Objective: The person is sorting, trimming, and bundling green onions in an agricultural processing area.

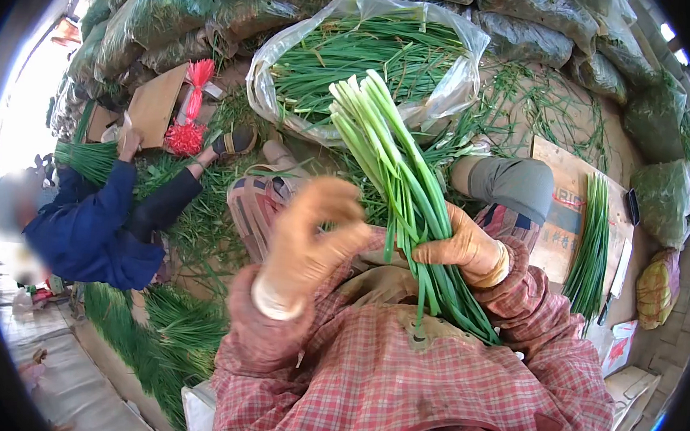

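My right hand [466,243], gloved, is wrapped round a bunch of garlic chives [395,163]. The pale stem ends point up and away from me, and the long green leaves trail down over my lap and forearm. My left hand [316,237], also gloved and a little blurred, is raised just left of the bunch and apart from it. Its fingers are curved, with a gap to the thumb and nothing seen between them. Past the bunch lies a large clear plastic bag [263,76] heaped with loose chives [370,55].
At my right, tied chives [590,246] lie on a wooden board [549,169] beside a knife [616,279]. On the left a co-worker [99,228] sits near a board with red ties [186,119]. Stuffed bags [531,17] line the back; chives [148,338] cover the floor lower left.
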Demonstrator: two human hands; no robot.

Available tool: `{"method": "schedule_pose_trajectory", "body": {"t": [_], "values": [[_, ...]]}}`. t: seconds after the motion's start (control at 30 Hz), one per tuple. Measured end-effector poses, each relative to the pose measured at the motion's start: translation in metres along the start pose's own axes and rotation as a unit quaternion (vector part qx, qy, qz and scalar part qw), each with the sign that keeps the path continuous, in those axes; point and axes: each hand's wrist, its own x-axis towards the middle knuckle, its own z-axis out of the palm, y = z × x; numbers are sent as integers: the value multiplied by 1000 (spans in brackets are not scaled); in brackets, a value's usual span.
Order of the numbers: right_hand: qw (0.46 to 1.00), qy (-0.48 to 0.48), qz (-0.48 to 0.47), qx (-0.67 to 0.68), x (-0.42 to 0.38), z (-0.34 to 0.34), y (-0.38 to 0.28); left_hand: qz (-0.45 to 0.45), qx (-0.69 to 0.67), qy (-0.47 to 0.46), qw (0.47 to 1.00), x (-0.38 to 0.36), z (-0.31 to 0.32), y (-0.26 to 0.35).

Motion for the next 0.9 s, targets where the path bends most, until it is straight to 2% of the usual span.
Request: {"method": "schedule_pose_trajectory", "body": {"t": [0.03, 0.07, 0.1, 0.2, 0.23, 0.33, 0.4, 0.47, 0.53, 0.57, 0.6, 0.63, 0.67, 0.7, 0.73, 0.8, 0.87, 0.9], "values": [[999, 33, -13, -4, 2, 3, 0, 2, 4, -66, 998, -1, 9, -13], [999, 45, -12, -9, 3, 3, -1, 19, 3, -67, 998, -3, 21, -26], [998, 57, -11, -13, 5, 3, -2, -30, -64, -41, 997, -2, 28, -30], [996, 76, 4, -51, 3, -6, -3, -157, -162, -130, 966, 10, 8, -30], [996, 69, 11, -53, 1, -7, -5, -151, -139, -132, 970, 12, 5, -29], [996, 50, 55, -44, -4, -18, 0, -46, 32, -50, 997, 26, -12, -21], [996, 36, 72, -42, -8, -22, 6, 35, 149, -17, 988, 40, -32, -19], [995, 0, 74, -60, -10, -26, 13, 24, 193, 20, 981, 52, -48, -10], [993, -44, 98, -51, -16, -34, 23, 65, 129, 81, 986, 70, -70, -3], [993, -52, 104, -27, -19, -34, 27, 66, 146, 98, 982, 77, -87, 1], [993, -55, 99, -24, -23, -36, 30, 65, 91, 102, 988, 86, -110, -2], [994, -55, 95, -27, -26, -37, 29, 40, 114, 138, 983, 93, -132, -7], [994, -52, 89, -29, -29, -38, 27, 5, 296, 146, 944, 98, -152, -10], [995, -40, 88, -28, -31, -40, 27, 12, 566, 136, 813, 97, -171, -23], [996, -28, 85, -29, -32, -42, 27, 23, 784, 116, 610, 95, -181, -42], [998, 4, 61, -21, -31, -45, 29, 121, 763, 45, 634, 80, -179, -79], [998, 9, 56, -34, -25, -44, 27, 237, 894, -161, 345, 83, -121, -127], [997, 19, 49, -48, -21, -41, 27, 232, 960, -145, 49, 78, -80, -129]]}}
